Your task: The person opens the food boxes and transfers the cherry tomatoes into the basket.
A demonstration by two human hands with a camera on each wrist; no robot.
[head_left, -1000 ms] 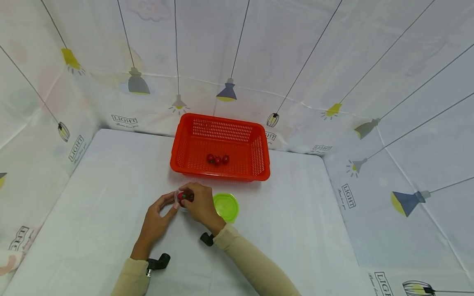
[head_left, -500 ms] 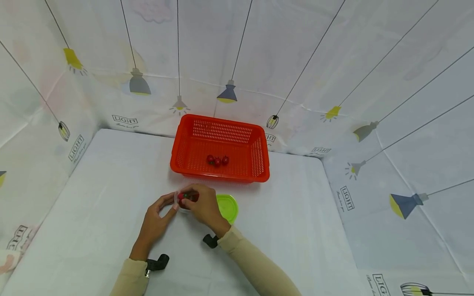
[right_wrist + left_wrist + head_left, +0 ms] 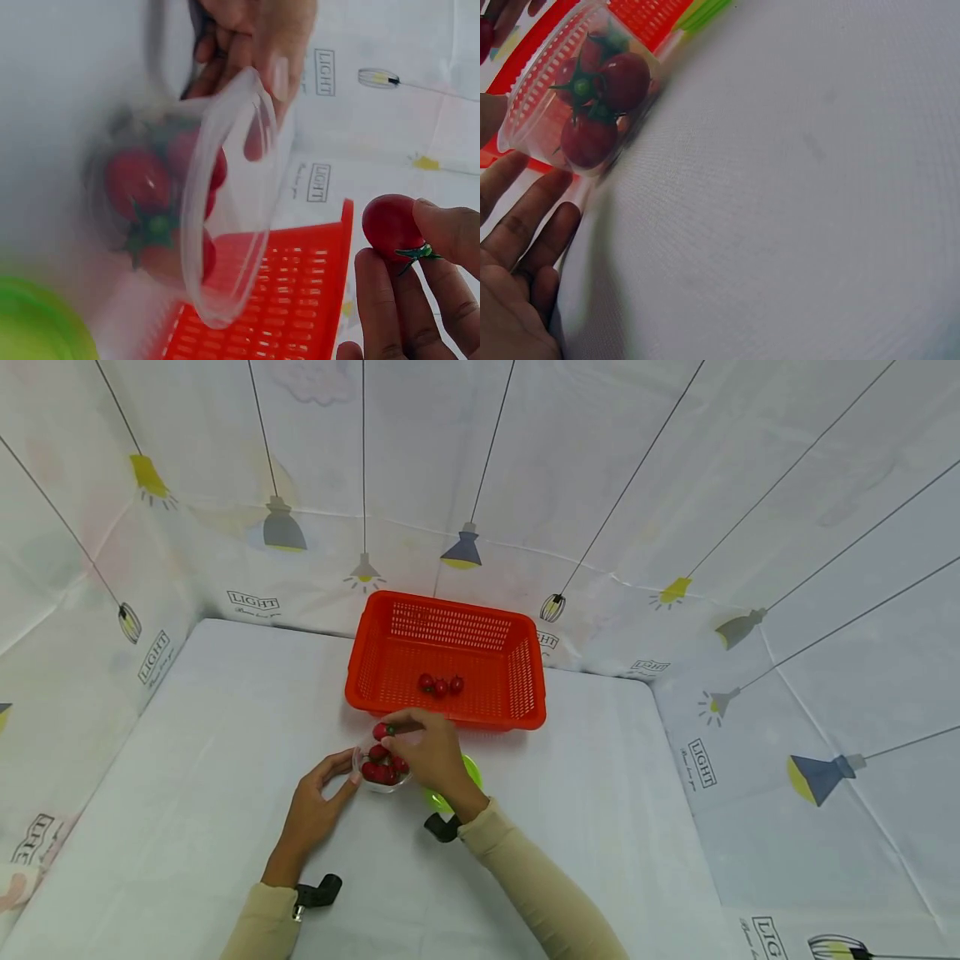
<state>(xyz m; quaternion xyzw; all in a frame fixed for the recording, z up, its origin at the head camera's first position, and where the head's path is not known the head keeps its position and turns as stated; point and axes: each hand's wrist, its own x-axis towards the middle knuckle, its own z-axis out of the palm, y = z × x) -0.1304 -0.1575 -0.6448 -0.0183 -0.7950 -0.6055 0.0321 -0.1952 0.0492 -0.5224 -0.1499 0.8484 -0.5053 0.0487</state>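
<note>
A small clear plastic cup (image 3: 380, 770) (image 3: 570, 90) (image 3: 225, 202) with several cherry tomatoes inside stands on the white table. My left hand (image 3: 324, 789) (image 3: 514, 247) holds the cup by its rim, thumb and fingers on either side. My right hand (image 3: 427, 752) pinches one cherry tomato (image 3: 382, 730) (image 3: 391, 225) by its fingertips (image 3: 442, 232), lifted just above the cup. An orange basket (image 3: 517, 647) (image 3: 277, 315) behind the cup holds three more tomatoes (image 3: 441, 684).
A green lid (image 3: 468, 768) (image 3: 37, 326) lies on the table right of the cup, partly under my right wrist. Printed white cloth walls surround the table on three sides. The basket stands against the back wall.
My right hand has risen out of the cup with one tomato pinched, moving up toward the basket. The left hand has stayed on the cup.
</note>
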